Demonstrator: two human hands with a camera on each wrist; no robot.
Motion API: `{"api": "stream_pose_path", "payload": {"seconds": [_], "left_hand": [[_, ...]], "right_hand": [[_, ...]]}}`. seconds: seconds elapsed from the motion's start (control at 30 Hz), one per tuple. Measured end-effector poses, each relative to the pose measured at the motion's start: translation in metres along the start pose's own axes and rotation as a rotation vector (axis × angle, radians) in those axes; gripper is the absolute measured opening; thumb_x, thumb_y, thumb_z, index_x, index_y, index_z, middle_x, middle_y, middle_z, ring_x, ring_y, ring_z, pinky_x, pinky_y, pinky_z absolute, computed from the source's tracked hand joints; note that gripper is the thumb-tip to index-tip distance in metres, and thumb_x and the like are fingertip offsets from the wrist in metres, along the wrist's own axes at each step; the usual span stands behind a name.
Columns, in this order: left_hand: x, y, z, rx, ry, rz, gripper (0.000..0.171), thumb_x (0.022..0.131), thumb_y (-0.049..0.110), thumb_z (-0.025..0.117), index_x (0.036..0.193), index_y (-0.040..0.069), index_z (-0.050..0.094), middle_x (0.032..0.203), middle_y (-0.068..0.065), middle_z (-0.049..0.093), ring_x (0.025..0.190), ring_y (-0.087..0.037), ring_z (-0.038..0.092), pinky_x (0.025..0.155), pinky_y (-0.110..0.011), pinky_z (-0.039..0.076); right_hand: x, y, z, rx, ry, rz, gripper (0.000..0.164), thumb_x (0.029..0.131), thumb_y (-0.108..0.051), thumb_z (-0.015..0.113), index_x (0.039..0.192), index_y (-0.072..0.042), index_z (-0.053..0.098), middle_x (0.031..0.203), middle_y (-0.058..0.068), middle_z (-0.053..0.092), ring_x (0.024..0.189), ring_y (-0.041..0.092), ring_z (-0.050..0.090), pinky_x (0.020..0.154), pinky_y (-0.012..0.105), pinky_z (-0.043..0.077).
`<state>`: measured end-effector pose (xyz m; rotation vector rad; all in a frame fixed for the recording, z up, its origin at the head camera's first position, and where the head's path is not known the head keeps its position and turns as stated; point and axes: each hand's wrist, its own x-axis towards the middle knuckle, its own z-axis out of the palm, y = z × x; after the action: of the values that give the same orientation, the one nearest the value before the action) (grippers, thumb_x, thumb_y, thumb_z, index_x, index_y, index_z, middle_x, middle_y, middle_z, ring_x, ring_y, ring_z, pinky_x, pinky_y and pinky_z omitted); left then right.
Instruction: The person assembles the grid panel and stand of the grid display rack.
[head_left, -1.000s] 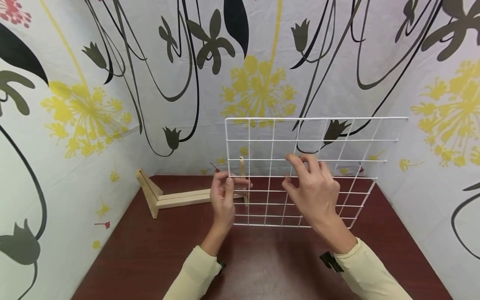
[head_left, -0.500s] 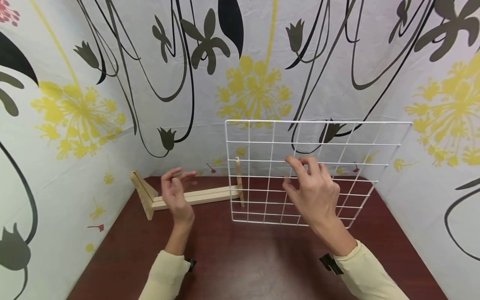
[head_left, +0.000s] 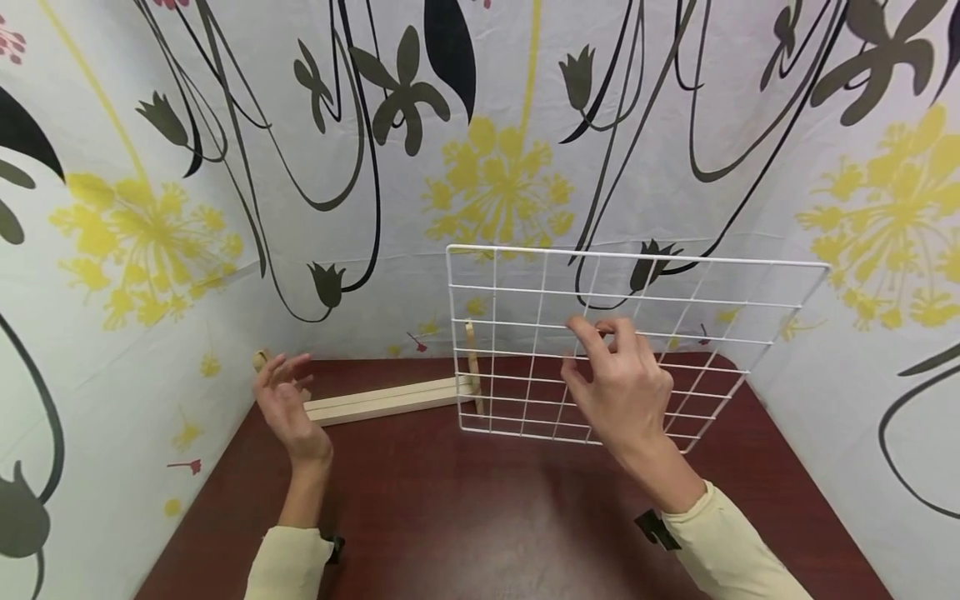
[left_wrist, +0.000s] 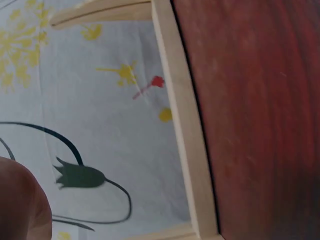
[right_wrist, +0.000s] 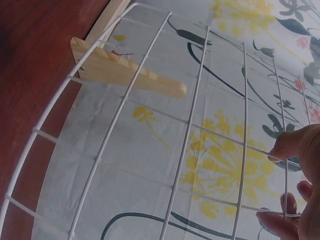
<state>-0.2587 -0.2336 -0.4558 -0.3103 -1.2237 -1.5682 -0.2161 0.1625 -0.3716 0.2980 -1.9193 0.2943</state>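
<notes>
My right hand (head_left: pixel 626 379) grips a white wire grid panel (head_left: pixel 530 336) by its inner wires, fingers hooked through the mesh. The panel stands tilted over the table, and the right wrist view shows a thumb and fingertips curled about the wires. At the left, my left hand (head_left: pixel 292 412) is raised with its fingers loosely bent and nothing in them. It overlaps the left end of a wooden stand (head_left: pixel 390 398), whose long bar runs across the back of the table. The stand's notched right upright (right_wrist: pixel 130 75) shows behind the grid in the right wrist view.
Dark red-brown table (head_left: pixel 465 517) lies under everything. A patterned cloth (head_left: pixel 225 250) with flowers hangs around the left, back and right sides, close behind the wooden stand.
My left hand has let go of the grid's left edge and moved left to the end of the wooden stand. The right hand still holds the grid, which has tilted slightly.
</notes>
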Motion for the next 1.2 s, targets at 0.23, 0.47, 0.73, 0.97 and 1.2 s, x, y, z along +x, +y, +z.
{"api": "stream_pose_path", "payload": {"seconds": [0.23, 0.47, 0.73, 0.97, 1.2], "left_hand": [[0.008, -0.009, -0.024, 0.039, 0.081, -0.019, 0.042, 0.106, 0.016, 0.044, 0.137, -0.012, 0.050, 0.120, -0.024, 0.064, 0.119, -0.035, 0.059, 0.092, -0.039, 0.039], [0.016, -0.015, -0.040, 0.042, 0.152, -0.054, 0.034, 0.107, 0.013, 0.045, 0.134, -0.007, 0.053, 0.120, -0.020, 0.064, 0.118, -0.034, 0.059, 0.095, -0.032, 0.043], [0.027, -0.024, -0.052, 0.085, 0.134, -0.144, 0.037, 0.109, 0.014, 0.047, 0.140, -0.006, 0.050, 0.127, -0.023, 0.057, 0.120, -0.033, 0.054, 0.095, -0.029, 0.046], [0.039, -0.008, -0.049, 0.357, 0.009, -0.416, 0.051, 0.112, 0.027, 0.050, 0.160, 0.014, 0.040, 0.164, -0.013, 0.040, 0.157, -0.025, 0.034, 0.131, -0.035, 0.028], [0.044, -0.002, -0.048, 0.374, -0.064, -0.628, 0.060, 0.113, 0.036, 0.046, 0.168, 0.023, 0.025, 0.174, -0.014, 0.025, 0.161, -0.030, 0.027, 0.134, -0.051, 0.022]], "right_hand": [[-0.001, -0.003, 0.003, 0.030, -0.021, 0.012, 0.042, 0.081, -0.010, 0.073, 0.121, -0.023, 0.071, 0.106, 0.014, 0.062, 0.078, 0.037, 0.065, 0.042, 0.049, 0.049], [-0.002, -0.004, 0.004, 0.055, -0.042, 0.012, 0.042, 0.083, -0.007, 0.071, 0.122, -0.022, 0.071, 0.105, 0.015, 0.061, 0.075, 0.038, 0.062, 0.041, 0.049, 0.049], [-0.001, -0.005, 0.007, 0.085, -0.051, 0.012, 0.048, 0.077, -0.003, 0.073, 0.121, -0.020, 0.070, 0.103, 0.015, 0.059, 0.076, 0.038, 0.061, 0.044, 0.050, 0.050], [-0.001, -0.007, 0.008, 0.150, -0.069, 0.006, 0.049, 0.075, 0.000, 0.072, 0.120, -0.019, 0.069, 0.103, 0.016, 0.057, 0.076, 0.037, 0.059, 0.047, 0.050, 0.052], [-0.002, -0.007, 0.008, 0.150, -0.109, -0.002, 0.048, 0.077, 0.000, 0.074, 0.122, -0.018, 0.069, 0.104, 0.017, 0.056, 0.078, 0.037, 0.059, 0.052, 0.049, 0.054]]}}
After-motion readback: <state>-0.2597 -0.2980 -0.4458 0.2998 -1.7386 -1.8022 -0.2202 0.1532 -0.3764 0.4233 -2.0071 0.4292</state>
